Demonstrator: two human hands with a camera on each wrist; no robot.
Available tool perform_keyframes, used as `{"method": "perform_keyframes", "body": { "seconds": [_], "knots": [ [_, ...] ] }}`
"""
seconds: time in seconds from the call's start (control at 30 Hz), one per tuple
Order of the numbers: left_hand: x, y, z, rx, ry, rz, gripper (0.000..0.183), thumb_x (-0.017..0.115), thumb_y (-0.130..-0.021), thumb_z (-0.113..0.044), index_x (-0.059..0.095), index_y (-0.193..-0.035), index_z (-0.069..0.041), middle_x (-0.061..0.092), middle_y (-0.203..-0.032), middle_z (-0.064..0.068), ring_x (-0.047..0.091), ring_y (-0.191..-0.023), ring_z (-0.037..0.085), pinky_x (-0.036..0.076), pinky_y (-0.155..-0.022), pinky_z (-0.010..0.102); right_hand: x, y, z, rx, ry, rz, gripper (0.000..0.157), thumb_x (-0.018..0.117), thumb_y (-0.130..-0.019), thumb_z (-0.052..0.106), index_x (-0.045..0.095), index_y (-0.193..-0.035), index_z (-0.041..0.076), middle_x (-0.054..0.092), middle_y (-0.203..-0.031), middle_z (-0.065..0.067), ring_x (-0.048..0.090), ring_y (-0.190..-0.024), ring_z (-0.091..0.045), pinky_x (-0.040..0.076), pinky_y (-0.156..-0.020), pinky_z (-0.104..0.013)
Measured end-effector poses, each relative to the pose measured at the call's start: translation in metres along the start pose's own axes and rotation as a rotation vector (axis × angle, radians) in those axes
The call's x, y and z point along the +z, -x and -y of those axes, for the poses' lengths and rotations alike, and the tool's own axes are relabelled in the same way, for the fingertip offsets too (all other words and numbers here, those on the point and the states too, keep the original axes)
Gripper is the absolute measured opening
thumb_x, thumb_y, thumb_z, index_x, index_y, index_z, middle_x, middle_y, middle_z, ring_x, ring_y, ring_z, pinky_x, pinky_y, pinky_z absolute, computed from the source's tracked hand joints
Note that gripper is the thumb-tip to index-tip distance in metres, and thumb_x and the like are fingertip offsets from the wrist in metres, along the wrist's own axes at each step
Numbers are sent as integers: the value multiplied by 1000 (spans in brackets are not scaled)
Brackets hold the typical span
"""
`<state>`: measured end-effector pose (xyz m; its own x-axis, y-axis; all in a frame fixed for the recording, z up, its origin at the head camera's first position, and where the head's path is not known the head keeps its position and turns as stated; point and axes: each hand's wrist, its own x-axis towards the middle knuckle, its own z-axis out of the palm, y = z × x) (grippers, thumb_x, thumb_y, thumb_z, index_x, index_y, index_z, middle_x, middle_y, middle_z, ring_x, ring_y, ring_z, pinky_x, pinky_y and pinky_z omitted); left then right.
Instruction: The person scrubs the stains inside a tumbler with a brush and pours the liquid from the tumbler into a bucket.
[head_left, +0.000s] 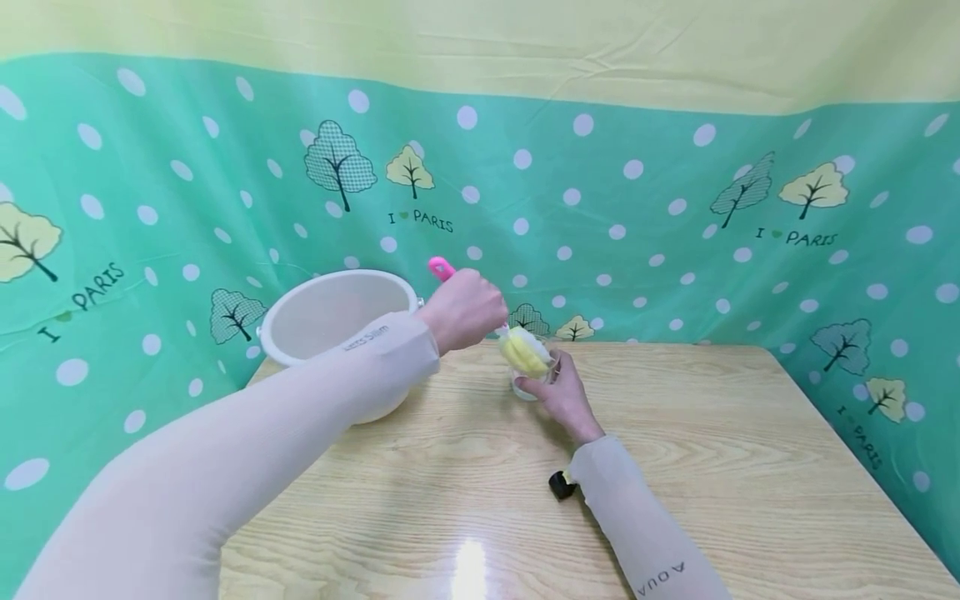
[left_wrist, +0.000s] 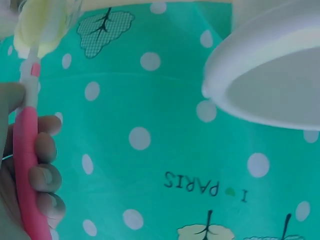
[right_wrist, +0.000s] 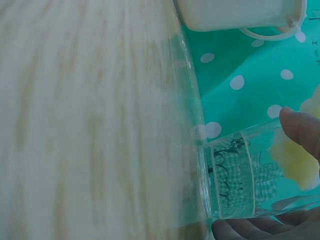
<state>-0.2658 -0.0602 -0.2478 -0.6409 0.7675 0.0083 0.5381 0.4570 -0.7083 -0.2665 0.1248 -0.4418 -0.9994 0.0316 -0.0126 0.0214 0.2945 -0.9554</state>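
My left hand [head_left: 467,310] grips the pink handle of a sponge cup brush [left_wrist: 26,155], fingers wrapped round it and the thumb along its white neck. The brush's yellow-and-white sponge head [head_left: 521,352] points down to the right, at the mouth of a clear drinking glass [right_wrist: 235,175]. Through the glass wall, part of the sponge shows inside. My right hand [head_left: 561,396] holds the glass round its side, thumb on one face and fingers on the other. The glass's base is close to the wooden table in the right wrist view.
A white bucket [head_left: 267,337] with a handle stands at the table's back left, beside my left forearm. The wooden table [head_left: 697,417] ends at a green dotted curtain [head_left: 600,275] printed with trees. A small black object [head_left: 560,486] sits by my right sleeve.
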Motion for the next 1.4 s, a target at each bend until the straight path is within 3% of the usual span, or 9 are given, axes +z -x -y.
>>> {"method": "perform_keyframes", "body": {
  "seconds": [0.33, 0.67, 0.97, 1.4],
  "knots": [
    [-17, -33, 0, 115, -102, 34, 15, 54, -79, -8, 67, -78, -17, 58, -69, -4, 44, -57, 10, 36, -51, 24, -4, -1, -2, -21, 50, 1, 92, 80, -75, 31, 25, -145, 6, 40, -139, -15, 43, -126, -33, 35, -105, -50],
    [-19, -59, -10, 175, -150, 78, 16, 50, -77, -10, 62, -74, -19, 54, -66, -7, 39, -57, 9, 31, -50, 23, -5, -3, -2, -19, 52, 13, 89, 80, -76, 31, 26, -145, 12, 37, -143, -12, 38, -130, -32, 31, -107, -51],
    [-16, -72, -19, 154, -189, 108, 16, 44, -71, -9, 56, -74, -19, 47, -63, -7, 36, -56, 8, 29, -48, 23, -4, -5, -3, -2, 59, 19, 94, 81, -75, 35, 24, -145, 10, 36, -144, -13, 35, -133, -31, 29, -109, -49],
    [-4, -80, -21, 120, -200, 164, 16, 45, -75, -10, 59, -75, -18, 50, -64, -7, 40, -57, 8, 29, -47, 23, -3, -5, -1, 16, 74, 12, 93, 81, -74, 34, 26, -144, 9, 37, -141, -13, 39, -129, -32, 34, -106, -47]
  ]
}}
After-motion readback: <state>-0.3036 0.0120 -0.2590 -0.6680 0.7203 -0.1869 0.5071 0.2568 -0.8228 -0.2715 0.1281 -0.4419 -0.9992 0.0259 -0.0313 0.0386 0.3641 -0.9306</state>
